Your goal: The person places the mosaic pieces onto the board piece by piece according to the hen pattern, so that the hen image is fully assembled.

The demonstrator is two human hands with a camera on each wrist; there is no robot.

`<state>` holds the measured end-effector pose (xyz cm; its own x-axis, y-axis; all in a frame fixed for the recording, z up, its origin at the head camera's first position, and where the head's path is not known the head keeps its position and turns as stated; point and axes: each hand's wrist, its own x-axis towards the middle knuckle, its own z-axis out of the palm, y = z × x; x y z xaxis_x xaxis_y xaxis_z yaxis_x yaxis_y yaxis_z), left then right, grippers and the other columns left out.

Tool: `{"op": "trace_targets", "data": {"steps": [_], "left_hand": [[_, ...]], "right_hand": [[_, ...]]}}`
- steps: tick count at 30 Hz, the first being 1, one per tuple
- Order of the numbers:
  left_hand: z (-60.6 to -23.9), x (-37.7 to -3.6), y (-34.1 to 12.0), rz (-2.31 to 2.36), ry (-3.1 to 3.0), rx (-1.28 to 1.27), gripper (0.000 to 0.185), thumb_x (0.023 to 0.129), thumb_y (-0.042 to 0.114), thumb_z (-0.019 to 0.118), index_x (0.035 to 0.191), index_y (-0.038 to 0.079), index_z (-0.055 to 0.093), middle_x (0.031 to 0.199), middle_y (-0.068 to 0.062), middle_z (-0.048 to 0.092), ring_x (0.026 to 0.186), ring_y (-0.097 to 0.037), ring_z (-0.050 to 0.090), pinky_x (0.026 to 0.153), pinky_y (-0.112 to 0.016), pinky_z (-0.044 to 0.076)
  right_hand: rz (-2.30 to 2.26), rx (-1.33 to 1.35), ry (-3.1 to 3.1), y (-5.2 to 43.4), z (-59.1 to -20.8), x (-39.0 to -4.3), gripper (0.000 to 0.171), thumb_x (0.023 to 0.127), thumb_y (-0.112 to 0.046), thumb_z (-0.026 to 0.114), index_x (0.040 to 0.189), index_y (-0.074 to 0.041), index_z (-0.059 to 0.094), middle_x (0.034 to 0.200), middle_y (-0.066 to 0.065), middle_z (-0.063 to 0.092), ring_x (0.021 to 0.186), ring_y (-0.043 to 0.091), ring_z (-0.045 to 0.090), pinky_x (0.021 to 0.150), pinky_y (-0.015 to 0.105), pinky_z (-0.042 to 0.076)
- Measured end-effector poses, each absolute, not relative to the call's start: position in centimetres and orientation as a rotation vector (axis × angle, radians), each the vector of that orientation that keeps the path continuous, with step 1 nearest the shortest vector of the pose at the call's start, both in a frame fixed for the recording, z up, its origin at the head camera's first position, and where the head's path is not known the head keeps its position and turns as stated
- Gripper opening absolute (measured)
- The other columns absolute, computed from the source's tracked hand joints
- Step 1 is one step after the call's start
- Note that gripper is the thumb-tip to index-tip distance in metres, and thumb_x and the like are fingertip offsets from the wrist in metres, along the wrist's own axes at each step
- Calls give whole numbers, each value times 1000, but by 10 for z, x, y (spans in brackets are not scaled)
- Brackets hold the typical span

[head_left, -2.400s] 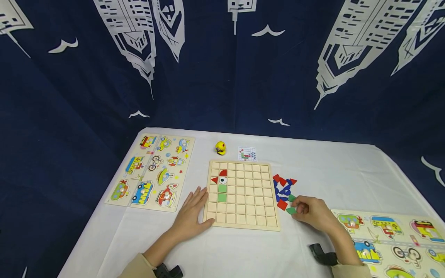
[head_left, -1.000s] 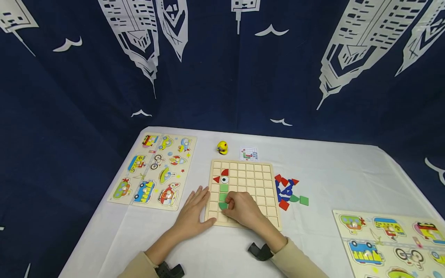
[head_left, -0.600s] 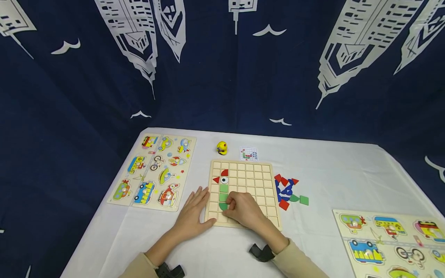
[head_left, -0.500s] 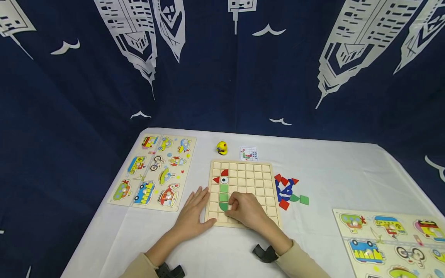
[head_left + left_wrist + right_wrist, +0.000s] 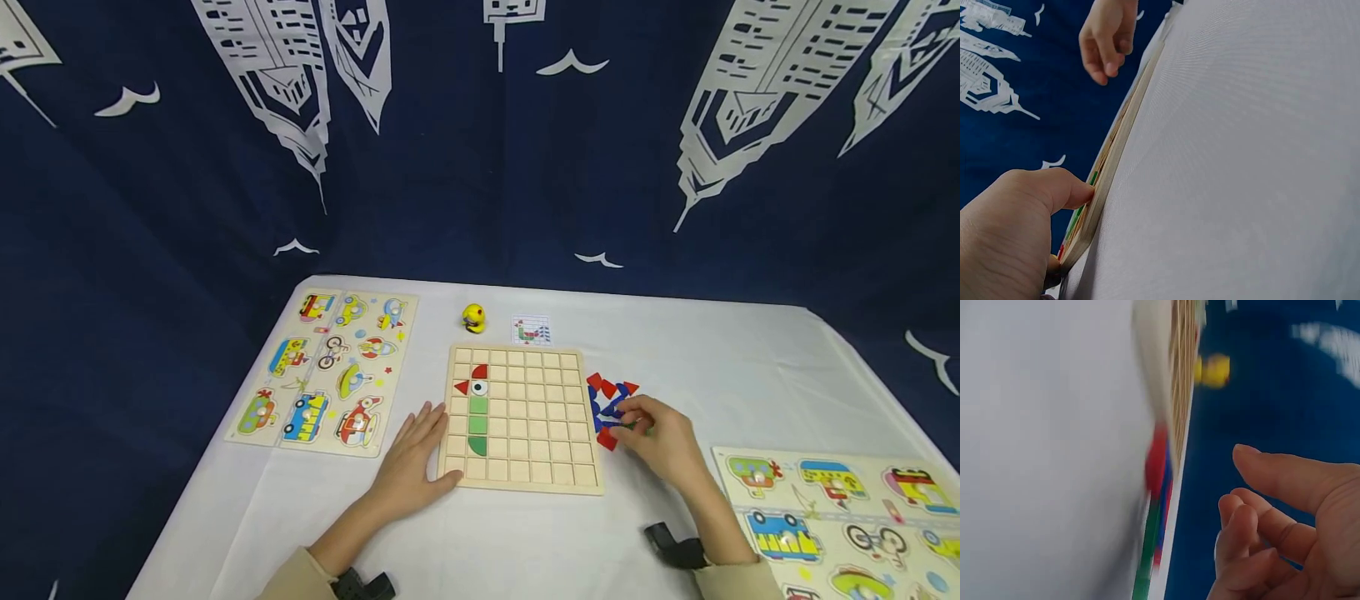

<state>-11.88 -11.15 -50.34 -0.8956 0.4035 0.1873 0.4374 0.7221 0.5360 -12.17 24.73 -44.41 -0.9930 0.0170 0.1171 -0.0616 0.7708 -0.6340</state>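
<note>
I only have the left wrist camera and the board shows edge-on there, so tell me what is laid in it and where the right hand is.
Observer: The wooden grid board carries one column of pieces near its left side: a red quarter round, a red triangle beside an eye tile, two green squares, then a green rounded piece.
Operator: Now place the right hand.
Observer: The right hand is over the loose pieces, red, blue and green, on the cloth just right of the board.
Operator: Say whether it holds one.
Observer: In the right wrist view its fingers are loosely curled, with nothing between them and the thumb.
</note>
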Motion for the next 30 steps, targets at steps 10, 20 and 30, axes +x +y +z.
{"op": "trace_targets", "data": {"steps": [10, 20, 30], "left_hand": [[-504, -119, -112, -929, -2858, -706, 85, 80, 38, 73, 146, -4, 40, 158, -13, 33, 150, -31, 22, 123, -46, 14], [-504, -119, -112, -929, -2853, -706, 85, 79, 37, 74, 145, -4, 40, 158, -13, 33, 150, -32, 22, 123, -45, 14], [-506, -119, -112, -914, -2854, -703, 84, 79, 38, 74, 145, -4, 41, 158, -12, 33, 150, -31, 21, 123, -45, 14]], "right_hand": [[1079, -292, -2944, 301, -445, -122, 43, 80, -15, 78, 116, 3, 63, 91, 10, 66, 74, 14, 52, 58, 21, 42], [1136, -357, -3030, 306, -457, -125, 39, 80, -11, 76, 114, 5, 64, 79, 5, 61, 72, 18, 53, 59, 25, 42], [1090, -218, -3011, 308, -461, -124, 27, 82, -9, 74, 104, 5, 66, 77, 4, 61, 67, 14, 51, 55, 21, 41]]}}
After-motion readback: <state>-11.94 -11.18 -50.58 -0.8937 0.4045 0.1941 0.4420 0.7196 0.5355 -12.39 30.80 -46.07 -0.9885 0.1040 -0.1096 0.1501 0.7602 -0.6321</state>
